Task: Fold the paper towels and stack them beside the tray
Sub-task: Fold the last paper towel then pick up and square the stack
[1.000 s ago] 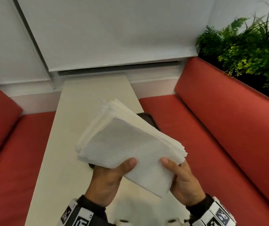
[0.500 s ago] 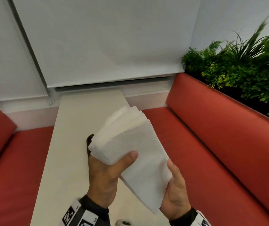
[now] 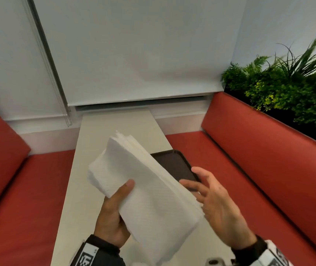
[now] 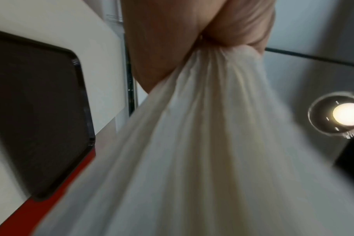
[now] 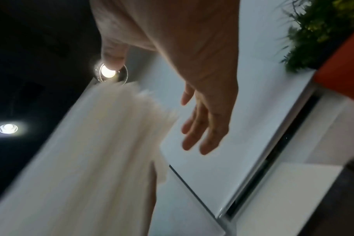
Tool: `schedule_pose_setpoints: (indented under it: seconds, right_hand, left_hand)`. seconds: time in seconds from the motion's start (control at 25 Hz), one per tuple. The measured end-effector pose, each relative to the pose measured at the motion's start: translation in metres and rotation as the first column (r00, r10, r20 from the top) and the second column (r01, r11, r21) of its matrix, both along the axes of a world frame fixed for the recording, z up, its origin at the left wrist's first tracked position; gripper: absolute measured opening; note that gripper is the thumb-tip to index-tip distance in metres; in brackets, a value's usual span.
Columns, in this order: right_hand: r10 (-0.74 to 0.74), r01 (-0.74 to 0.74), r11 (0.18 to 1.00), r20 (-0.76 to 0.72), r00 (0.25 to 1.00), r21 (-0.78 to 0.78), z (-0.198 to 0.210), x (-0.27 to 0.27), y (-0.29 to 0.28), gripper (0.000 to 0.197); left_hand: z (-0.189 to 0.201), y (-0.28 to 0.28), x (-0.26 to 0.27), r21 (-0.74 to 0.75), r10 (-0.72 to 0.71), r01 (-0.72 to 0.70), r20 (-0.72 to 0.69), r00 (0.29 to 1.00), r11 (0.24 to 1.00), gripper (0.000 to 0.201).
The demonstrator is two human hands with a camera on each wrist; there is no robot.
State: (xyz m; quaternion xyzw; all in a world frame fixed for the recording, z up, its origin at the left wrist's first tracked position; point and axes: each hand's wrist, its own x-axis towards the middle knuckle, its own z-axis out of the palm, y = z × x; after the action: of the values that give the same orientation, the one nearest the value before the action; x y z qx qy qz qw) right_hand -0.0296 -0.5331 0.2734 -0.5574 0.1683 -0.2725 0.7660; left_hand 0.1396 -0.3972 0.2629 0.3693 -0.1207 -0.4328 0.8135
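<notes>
While gripped by left hand (image 3: 111, 217), paper towels (image 3: 147, 194), right hand (image 3: 216, 206) beside

1. L hand (image 3: 113, 214): raised in front of the body, palm up, thumb (image 3: 126, 189) pressed on top of the paper towels (image 3: 153, 196), other fingers underneath, so it grips the stack at its left edge.
2. L wrist view: fingers (image 4: 238, 27) bunched round the towels; pic blurred.
3. R hand (image 3: 218, 206): fingers spread and near straight, holding nothing, just beside the stack's right edge; contact can't be told.
4. Both wrists: dark sleeves w/ black-and-white marker bands.
</notes>
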Motion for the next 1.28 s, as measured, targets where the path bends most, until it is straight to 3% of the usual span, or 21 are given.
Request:
schedule_pose_setpoints:
  seconds: [0.08,0.16,0.24,0.32,0.4,0.52,0.6,0.68,0.76,0.84,0.92,1.04,1.08,1.2,1.28]
  right_hand:
    - [0.05,-0.078,0.982,-0.154,0.987,-0.175,0.024,0.01,-0.009,0.11]
    - [0.123,-0.184,0.944,-0.228,0.966,-0.273,0.032,0.023,-0.001,0.1]
    - [0.158,-0.211,0.942,-0.206,0.966,-0.263,0.026,0.032,0.018,0.079]
    - [0.074,-0.143,0.951,-0.249,0.966,-0.273,0.014,0.036,0.024,0.069]
    - [0.023,-0.07,0.986,-0.291,0.957,-0.152,0.002,0.038,0.016,0.067]
    - [0.046,-0.02,0.994,-0.235,0.971,0.111,-0.011,0.038,0.005,0.067]
    - [0.045,0.005,0.964,-0.178,0.983,0.267,-0.014,0.034,0.002,0.062]
    - [0.081,-0.008,0.878,-0.132,0.988,0.479,-0.014,0.032,0.0,0.047]
    - [0.1,0.002,0.829,-0.153,0.983,0.559,-0.012,0.03,-0.005,0.046]
    - [0.045,0.061,0.879,-0.21,0.977,0.473,-0.013,0.029,-0.012,0.05]
    - [-0.052,0.121,0.924,-0.194,0.98,0.363,-0.014,0.03,-0.017,0.053]
    - [-0.074,0.111,0.967,-0.163,0.984,0.229,-0.016,0.029,-0.012,0.052]
    - [-0.033,0.064,0.98,-0.162,0.986,0.188,-0.016,0.03,-0.007,0.056]
    - [0.049,-0.039,0.997,-0.166,0.985,0.065,-0.016,0.032,0.002,0.076]
    - [0.047,-0.047,0.999,-0.146,0.988,0.003,-0.012,0.031,0.003,0.082]
  left_hand:
    - [0.003,0.006,0.002,-0.012,-0.166,0.166,-0.016,0.986,0.986,0.094]
    - [0.005,0.003,-0.002,0.034,-0.268,0.267,0.062,0.961,0.963,0.087]
    - [0.007,-0.001,-0.006,0.147,-0.259,0.234,0.181,0.949,0.961,0.076]
    - [0.0,-0.006,-0.002,0.31,-0.169,0.06,0.34,0.925,0.949,0.078]
    - [-0.008,-0.006,0.002,0.394,-0.127,-0.045,0.4,0.908,0.918,0.078]
    - [-0.011,0.002,-0.002,0.414,-0.321,0.205,0.234,0.918,0.887,0.072]
    - [-0.016,0.006,-0.008,0.443,-0.464,0.304,0.315,0.828,0.844,0.072]
    - [-0.015,0.006,-0.013,0.455,-0.509,0.308,0.43,0.746,0.836,0.068]
    - [-0.011,0.003,-0.016,0.454,-0.545,0.344,0.451,0.707,0.822,0.064]
    - [-0.012,0.002,-0.019,0.466,-0.553,0.337,0.475,0.685,0.818,0.068]
    - [-0.02,0.003,-0.023,0.5,-0.507,0.228,0.54,0.672,0.836,0.079]
    - [-0.022,0.003,-0.024,0.518,-0.492,0.128,0.663,0.564,0.846,0.086]
    - [-0.021,0.003,-0.022,0.498,-0.473,0.126,0.67,0.572,0.858,0.085]
    - [-0.011,-0.002,-0.015,0.388,-0.336,0.096,0.618,0.711,0.916,0.083]
    - [-0.007,-0.003,-0.013,0.332,-0.281,0.073,0.638,0.717,0.94,0.081]
